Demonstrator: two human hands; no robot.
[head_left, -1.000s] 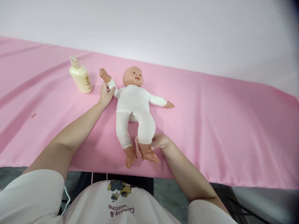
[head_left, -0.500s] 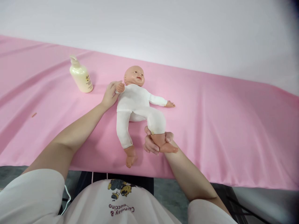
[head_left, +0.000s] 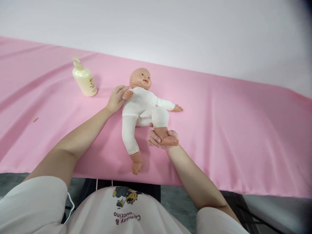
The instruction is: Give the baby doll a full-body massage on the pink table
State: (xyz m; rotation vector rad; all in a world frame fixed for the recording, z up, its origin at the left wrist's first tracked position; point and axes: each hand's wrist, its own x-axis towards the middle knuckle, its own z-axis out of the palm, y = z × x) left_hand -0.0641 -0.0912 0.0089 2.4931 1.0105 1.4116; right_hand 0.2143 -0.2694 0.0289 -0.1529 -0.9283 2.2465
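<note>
A baby doll [head_left: 141, 104] in a white bodysuit lies on its back on the pink sheet [head_left: 231, 130]. My left hand [head_left: 115, 99] holds the doll's arm on the left of the picture, folded in against its chest. My right hand [head_left: 162, 141] grips the foot of one leg, and that leg is bent with the knee pushed up toward the belly. The doll's other leg lies straight, its foot near the sheet's front edge. Its other arm stretches out flat to the right.
A cream pump bottle [head_left: 84, 79] stands on the sheet, to the left of the doll's head. A small brown speck [head_left: 35, 120] lies at the far left. The sheet's front edge runs just in front of my body, with dark floor below it.
My right hand has pushed the doll's foot up, bending the knee toward the belly. My left hand has folded the raised arm down onto the chest.
</note>
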